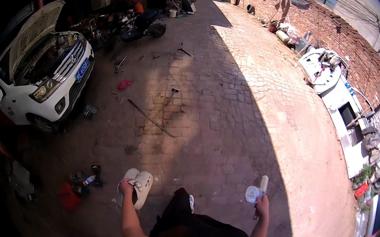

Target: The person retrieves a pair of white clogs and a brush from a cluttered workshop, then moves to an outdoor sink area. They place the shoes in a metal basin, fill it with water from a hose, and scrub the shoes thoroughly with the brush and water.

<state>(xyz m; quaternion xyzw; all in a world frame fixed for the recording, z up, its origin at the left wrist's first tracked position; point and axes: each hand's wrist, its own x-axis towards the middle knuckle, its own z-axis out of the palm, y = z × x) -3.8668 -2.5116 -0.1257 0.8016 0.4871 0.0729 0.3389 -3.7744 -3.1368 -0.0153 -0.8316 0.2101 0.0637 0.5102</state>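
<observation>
My left hand [126,187] is closed on a pair of off-white clogs [144,186], held side by side above the paving, with a thin lace or cord hanging at their left. To the right, my right hand [262,205] grips a long pale stick-like thing [264,184] together with a white rounded piece [252,194]. I cannot make out the exact kind of either. A darker narrow end shows below the fist. Between my arms one white shoe tip [191,202] shows beneath my dark clothing.
A white car [59,87] with its hood raised stands at left. A red container [69,197] and several tools lie near my left side. Ahead are a long bar [151,118], a hammer [174,90] and a motorcycle [142,26]. Scrap lines the brick wall [327,27] at right.
</observation>
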